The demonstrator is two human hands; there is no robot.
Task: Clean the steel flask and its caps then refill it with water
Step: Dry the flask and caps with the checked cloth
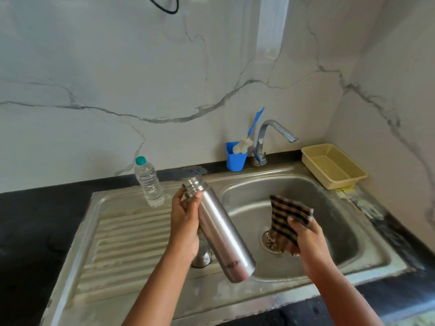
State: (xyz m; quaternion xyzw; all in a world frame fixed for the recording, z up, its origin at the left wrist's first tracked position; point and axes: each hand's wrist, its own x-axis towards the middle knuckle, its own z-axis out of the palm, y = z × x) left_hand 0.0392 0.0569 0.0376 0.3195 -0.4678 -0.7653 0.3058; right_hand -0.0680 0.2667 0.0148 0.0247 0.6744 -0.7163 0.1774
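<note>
My left hand grips the steel flask near its open threaded neck, holding it tilted with the base toward me, over the sink's inner edge. My right hand holds a brown-and-black checked cloth above the sink drain, a little apart from the flask. A steel cap stands on the drainboard just below my left wrist, partly hidden by the flask. A plastic water bottle with a teal lid stands at the back of the drainboard.
The steel sink basin lies on the right, its ridged drainboard on the left. A tap stands behind the basin beside a blue cup holding a bottle brush. A yellow plastic basket sits at the back right.
</note>
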